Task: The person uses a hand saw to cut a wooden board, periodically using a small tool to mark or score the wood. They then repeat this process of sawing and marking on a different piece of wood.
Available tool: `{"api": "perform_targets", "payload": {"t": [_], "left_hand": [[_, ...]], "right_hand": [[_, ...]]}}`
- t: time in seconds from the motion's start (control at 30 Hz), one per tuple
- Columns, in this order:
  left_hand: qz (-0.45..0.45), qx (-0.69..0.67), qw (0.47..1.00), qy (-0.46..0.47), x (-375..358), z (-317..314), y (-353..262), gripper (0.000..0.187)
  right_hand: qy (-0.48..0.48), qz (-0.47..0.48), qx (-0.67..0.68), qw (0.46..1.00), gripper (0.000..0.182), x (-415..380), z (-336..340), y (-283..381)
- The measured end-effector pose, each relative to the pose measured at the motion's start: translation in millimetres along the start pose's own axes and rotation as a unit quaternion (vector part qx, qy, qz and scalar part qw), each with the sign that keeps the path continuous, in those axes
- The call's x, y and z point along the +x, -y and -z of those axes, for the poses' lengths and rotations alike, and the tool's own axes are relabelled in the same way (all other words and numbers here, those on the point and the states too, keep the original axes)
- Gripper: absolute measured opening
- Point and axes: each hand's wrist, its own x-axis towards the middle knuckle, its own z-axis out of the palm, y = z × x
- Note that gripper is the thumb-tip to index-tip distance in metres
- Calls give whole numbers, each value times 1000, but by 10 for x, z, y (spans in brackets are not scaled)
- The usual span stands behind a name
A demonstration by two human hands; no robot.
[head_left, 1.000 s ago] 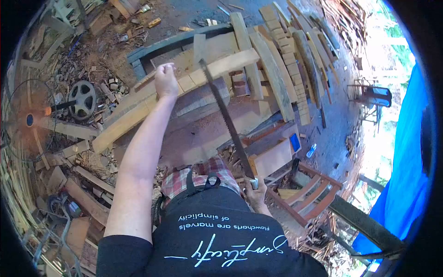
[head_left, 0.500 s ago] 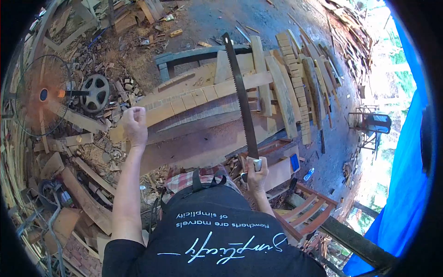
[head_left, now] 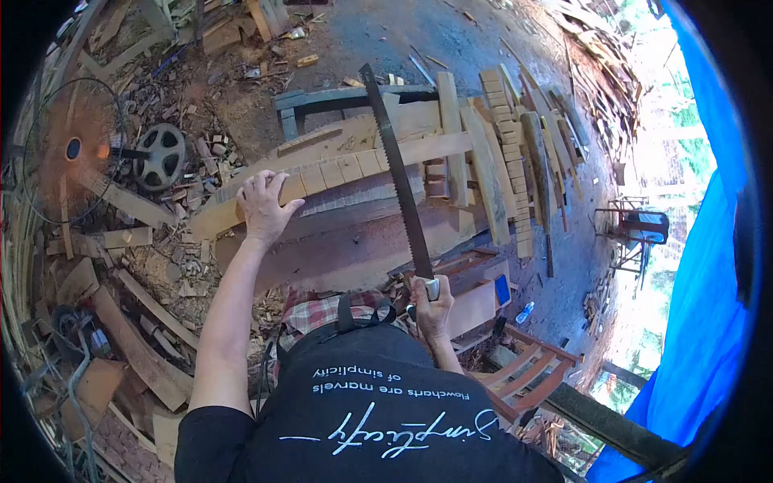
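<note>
My right hand point(head_left: 433, 304) is wrapped round the handle of a handsaw point(head_left: 396, 165). The long toothed blade points up and away, and it crosses over a curved wooden plank point(head_left: 338, 171) in this view. Cross-cut lines run side by side along the plank. Toward the plank's left end, my left hand point(head_left: 264, 205) lies with fingers spread over the wood, thumb pointing right. Below the plank is a thick rough timber point(head_left: 346, 216) on a broad wooden bench top point(head_left: 322, 262).
Several curved boards point(head_left: 483, 173) lean together at the right, beside a slat with cut lines point(head_left: 515, 161). A pedestal fan point(head_left: 74, 149) stands at the left, near a spoked wheel point(head_left: 159, 157). A slatted wooden frame point(head_left: 527, 378) is low right, near a plastic bottle point(head_left: 525, 312).
My left hand has opened from a fist and come down to the right onto the plank. The saw in my right hand has shifted left, its tip swinging left.
</note>
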Motion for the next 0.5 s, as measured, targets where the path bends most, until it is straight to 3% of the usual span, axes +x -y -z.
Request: {"api": "perform_targets", "payload": {"t": [0.33,0.5], "left_hand": [[-5,-5,1000,-2,138,-313,-590,57],[-24,-22,999,-14,391,-720,-1010,55]], "right_hand": [[-40,-62,33,997,27,-9,120,-259],[-30,-36,-14,999,25,154,35,-270]]}}
